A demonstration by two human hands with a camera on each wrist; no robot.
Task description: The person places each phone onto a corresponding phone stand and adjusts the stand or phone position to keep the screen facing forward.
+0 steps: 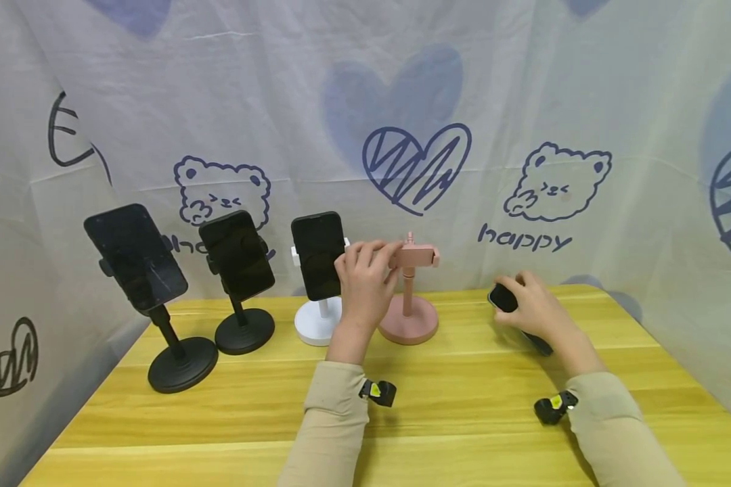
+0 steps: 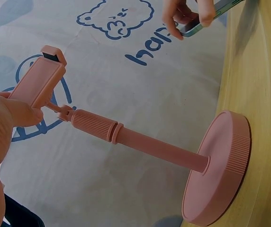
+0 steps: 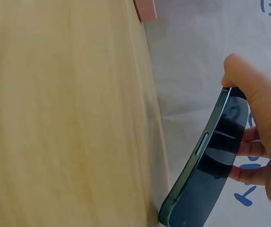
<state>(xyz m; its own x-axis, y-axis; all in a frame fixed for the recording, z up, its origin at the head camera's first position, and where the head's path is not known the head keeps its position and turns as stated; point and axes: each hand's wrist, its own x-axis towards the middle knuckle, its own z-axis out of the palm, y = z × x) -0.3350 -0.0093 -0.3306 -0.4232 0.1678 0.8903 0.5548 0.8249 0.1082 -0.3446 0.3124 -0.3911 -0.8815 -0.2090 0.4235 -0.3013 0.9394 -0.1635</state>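
Observation:
My left hand (image 1: 365, 284) pinches the left end of the clamp on a pink phone stand (image 1: 409, 323). In the left wrist view, the thumb presses the clamp's side, and the round base (image 2: 221, 165) sits on the table. Toward the right, a dark phone (image 1: 503, 298) is held in my right hand (image 1: 537, 312). The right wrist view shows that phone (image 3: 218, 156) tilted, its green edge toward the table, the thumb at one end and several fingertips on its side. Its lower end is at or very near the tabletop; contact cannot be told.
Left of the pink stand are a white stand (image 1: 312, 329) holding a phone (image 1: 319, 256) and two black stands, the nearer (image 1: 183, 365) and the farther (image 1: 245, 331), each with a phone. A patterned cloth (image 1: 317, 101) hangs behind the wooden table (image 1: 451, 419).

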